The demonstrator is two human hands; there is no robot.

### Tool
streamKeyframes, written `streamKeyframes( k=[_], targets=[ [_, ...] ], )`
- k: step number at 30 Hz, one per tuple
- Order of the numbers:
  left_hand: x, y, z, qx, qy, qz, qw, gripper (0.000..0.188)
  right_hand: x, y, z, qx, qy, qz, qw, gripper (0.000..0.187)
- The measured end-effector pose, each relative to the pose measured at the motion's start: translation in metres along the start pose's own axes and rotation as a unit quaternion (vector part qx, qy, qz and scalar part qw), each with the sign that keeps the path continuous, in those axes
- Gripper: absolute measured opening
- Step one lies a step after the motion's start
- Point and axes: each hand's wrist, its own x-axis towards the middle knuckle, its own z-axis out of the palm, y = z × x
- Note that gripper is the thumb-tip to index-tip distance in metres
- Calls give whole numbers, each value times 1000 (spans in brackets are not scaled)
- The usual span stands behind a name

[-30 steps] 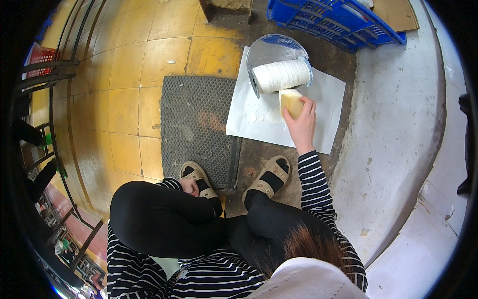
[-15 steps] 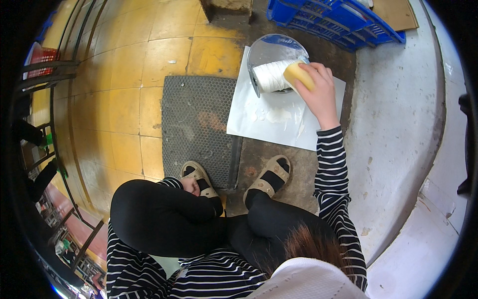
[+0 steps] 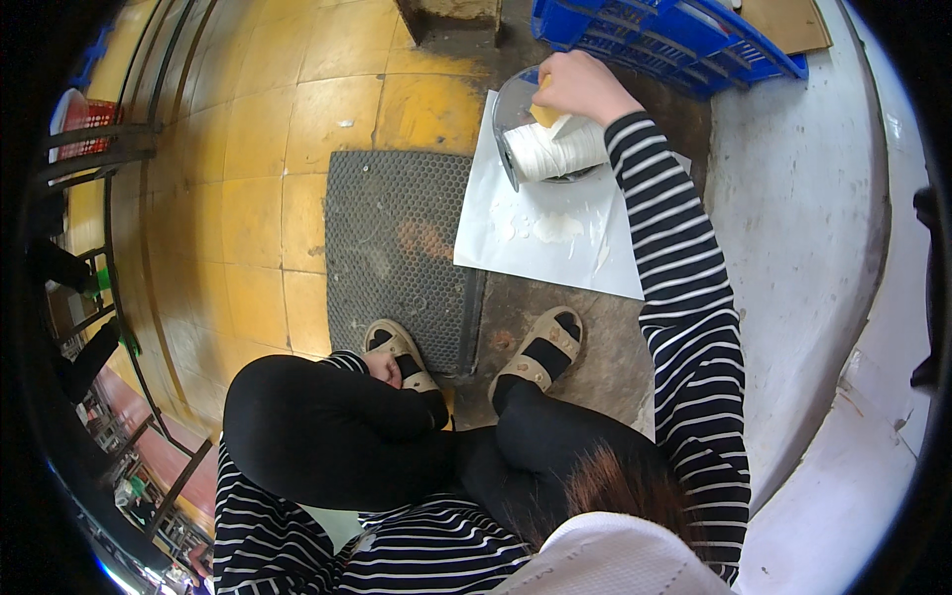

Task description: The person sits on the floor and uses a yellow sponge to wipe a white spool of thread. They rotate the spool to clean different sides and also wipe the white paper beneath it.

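Note:
My right hand is closed on a yellow sponge, only part of which shows past the fingers. It presses against the upper side of a spool of white cord. The spool lies on its side, with a clear round flange at its left end; my hand and sleeve cover some of it. Under the spool is a white sheet with wet, whitish puddles. Partly hidden by my knee, my left hand hangs beside my left sandal, fingers loosely curled and nothing visible in them.
Beyond the spool stands a blue plastic crate near the white wall. A dark honeycomb-patterned mat lies left of the sheet, on yellow floor tiles. Dark metal racks with a red basket are at the far left.
My right hand has moved up and to the left with the sponge, from the spool's right end to its upper side. My left hand has stayed nearly in place.

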Motion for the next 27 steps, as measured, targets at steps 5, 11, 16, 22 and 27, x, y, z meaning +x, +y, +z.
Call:
streamKeyframes(
  k=[5,11,16,22,27],
  targets=[
    [-4,7,0,23,4,32,999,14,23,-4,0,9,-29,-36,999,29],
    [-7,15,3,45,20,14,999,40,21,1,-8,133,-45,-66,988,36],
    [-10,18,5,25,22,1,999,41,11,16,-12,136,-112,-93,980,39],
    [-13,22,6,20,20,11,1000,41,2,44,-36,51,-123,8,991,37],
    [-14,24,5,32,17,22,999,42,2,32,-32,116,-91,-66,987,36]
  ],
)
